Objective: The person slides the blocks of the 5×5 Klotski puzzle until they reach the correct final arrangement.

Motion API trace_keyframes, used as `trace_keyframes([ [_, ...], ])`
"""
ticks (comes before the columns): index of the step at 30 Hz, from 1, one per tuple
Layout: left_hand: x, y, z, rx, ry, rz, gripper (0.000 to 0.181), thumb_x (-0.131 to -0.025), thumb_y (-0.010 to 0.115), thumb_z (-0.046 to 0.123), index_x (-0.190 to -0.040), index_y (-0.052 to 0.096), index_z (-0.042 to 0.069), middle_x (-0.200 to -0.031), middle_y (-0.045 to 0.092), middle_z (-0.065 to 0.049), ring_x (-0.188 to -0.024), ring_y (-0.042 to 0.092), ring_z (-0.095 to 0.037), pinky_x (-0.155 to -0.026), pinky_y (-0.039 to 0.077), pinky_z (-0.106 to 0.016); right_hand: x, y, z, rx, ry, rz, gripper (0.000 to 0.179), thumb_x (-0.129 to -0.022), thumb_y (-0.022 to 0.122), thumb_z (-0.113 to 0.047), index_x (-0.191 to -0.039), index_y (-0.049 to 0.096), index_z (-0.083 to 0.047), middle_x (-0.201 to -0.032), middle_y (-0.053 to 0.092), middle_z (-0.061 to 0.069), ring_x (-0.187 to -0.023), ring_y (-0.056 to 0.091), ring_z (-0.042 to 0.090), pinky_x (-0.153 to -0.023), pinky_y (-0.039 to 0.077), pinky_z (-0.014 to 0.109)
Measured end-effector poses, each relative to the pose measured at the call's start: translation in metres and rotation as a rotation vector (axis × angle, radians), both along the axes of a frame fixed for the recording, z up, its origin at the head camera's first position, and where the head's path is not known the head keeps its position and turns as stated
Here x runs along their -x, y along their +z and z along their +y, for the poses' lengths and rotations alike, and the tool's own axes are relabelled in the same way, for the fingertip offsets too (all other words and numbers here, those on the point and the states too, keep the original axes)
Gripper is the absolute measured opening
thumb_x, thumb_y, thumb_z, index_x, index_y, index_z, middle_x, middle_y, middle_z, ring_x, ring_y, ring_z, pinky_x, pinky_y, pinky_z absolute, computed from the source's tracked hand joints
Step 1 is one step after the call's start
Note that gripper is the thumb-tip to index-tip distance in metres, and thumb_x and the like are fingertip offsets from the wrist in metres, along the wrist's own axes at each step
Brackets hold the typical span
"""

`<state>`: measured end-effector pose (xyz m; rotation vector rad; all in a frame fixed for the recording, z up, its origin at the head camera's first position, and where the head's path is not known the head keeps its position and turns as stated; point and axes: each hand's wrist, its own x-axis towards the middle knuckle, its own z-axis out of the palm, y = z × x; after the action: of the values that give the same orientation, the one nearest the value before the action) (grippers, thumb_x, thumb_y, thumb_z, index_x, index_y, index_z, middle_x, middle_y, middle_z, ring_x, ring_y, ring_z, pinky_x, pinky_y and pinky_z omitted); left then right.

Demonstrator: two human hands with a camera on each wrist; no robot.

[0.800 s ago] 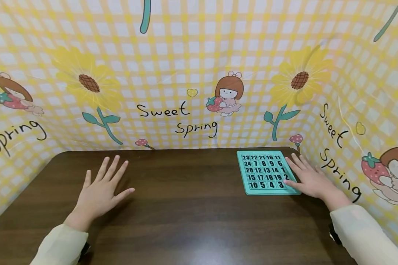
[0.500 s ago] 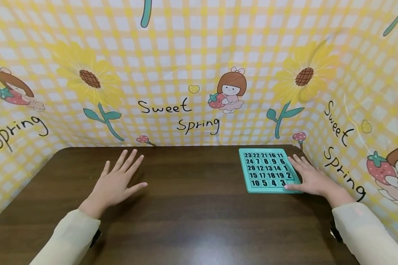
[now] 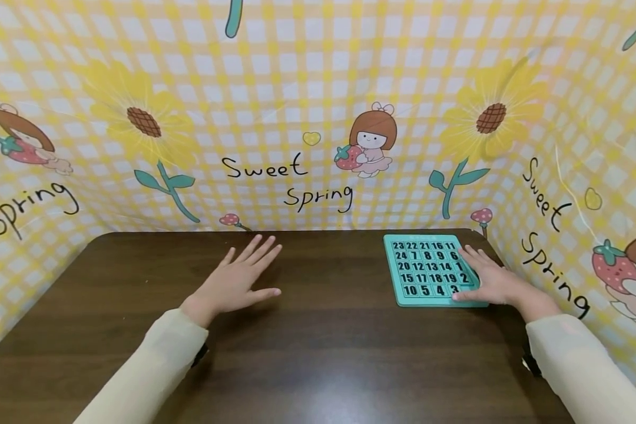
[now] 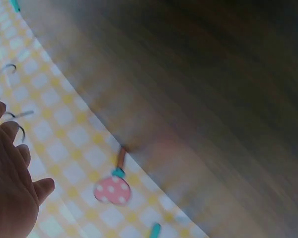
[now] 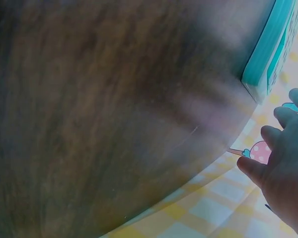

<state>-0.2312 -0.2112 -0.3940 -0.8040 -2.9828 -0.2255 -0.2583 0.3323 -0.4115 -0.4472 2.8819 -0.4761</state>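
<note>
A teal number slide puzzle (image 3: 427, 262) lies flat at the back right of the dark wooden table, its tiles bearing black numerals. Over its right edge is my right hand (image 3: 495, 284), fingers spread and thumb across the lower right corner, which it hides. Whether that hand touches the puzzle cannot be told; in the right wrist view the puzzle's side (image 5: 268, 44) shows beyond the fingers. My left hand (image 3: 233, 285), fingers straight and thumb held apart, hovers palm down above the table, well left of the puzzle, with nothing in it.
A yellow checked cloth (image 3: 275, 88) printed with flowers and lettering stands as a wall behind the table (image 3: 318, 353) and along both sides. The right side wall comes close to my right hand. Light reflects off the table's front middle.
My left hand has moved right across the table toward the middle. The right hand stays at the puzzle's right edge, nearly still; the whole view has shifted slightly.
</note>
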Motion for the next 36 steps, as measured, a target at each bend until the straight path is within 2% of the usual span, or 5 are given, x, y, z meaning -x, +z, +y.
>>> trace_keyframes([
  [7,0.007,-0.006,0.032,0.017,-0.082,-0.064,0.089,-0.094,0.054,0.063,-0.161,0.005,0.03,-0.168,-0.002,0.005,-0.157,-0.002,-0.024,-0.117,0.014,-0.07,0.001,-0.003,0.002,0.031,0.025,-0.021,0.118,-0.077,0.077,-0.057,-0.159,0.011,-0.003,-0.163,0.007,0.03,-0.147,0.006,0.056,-0.104,0.016,0.081],
  [14,0.016,-0.009,0.064,0.031,-0.14,-0.111,0.087,-0.095,0.05,0.065,-0.161,0.005,0.03,-0.168,-0.001,0.008,-0.157,-0.003,-0.019,-0.119,0.017,-0.066,-0.001,-0.005,0.003,0.082,0.037,-0.048,0.121,-0.077,0.08,-0.053,-0.159,0.009,0.001,-0.162,0.005,0.032,-0.147,0.004,0.058,-0.111,0.015,0.075],
  [22,0.027,-0.016,0.101,0.031,-0.178,-0.158,0.085,-0.096,0.047,0.066,-0.161,0.006,0.03,-0.168,0.0,0.01,-0.157,0.003,-0.021,-0.119,0.023,-0.062,0.0,-0.006,0.0,0.095,0.042,-0.068,0.123,-0.077,0.08,-0.05,-0.158,0.005,0.003,-0.162,0.003,0.033,-0.146,0.003,0.058,-0.111,0.016,0.074],
  [31,0.035,-0.018,0.14,0.011,-0.208,-0.197,0.085,-0.096,0.049,0.064,-0.161,0.014,0.023,-0.169,0.008,0.003,-0.157,0.007,-0.024,-0.118,0.024,-0.062,0.003,-0.011,-0.001,0.097,0.039,-0.102,0.127,-0.076,0.082,-0.049,-0.157,0.001,0.005,-0.161,-0.002,0.035,-0.146,0.001,0.058,-0.11,0.016,0.075],
  [36,0.041,-0.019,0.158,0.003,-0.226,-0.208,0.084,-0.095,0.048,0.065,-0.161,0.017,0.022,-0.169,0.013,0.001,-0.157,0.008,-0.024,-0.118,0.026,-0.061,0.006,-0.008,-0.001,0.134,0.044,-0.128,0.127,-0.076,0.083,-0.044,-0.156,-0.001,0.009,-0.16,-0.007,0.036,-0.145,-0.003,0.058,-0.11,0.014,0.075],
])
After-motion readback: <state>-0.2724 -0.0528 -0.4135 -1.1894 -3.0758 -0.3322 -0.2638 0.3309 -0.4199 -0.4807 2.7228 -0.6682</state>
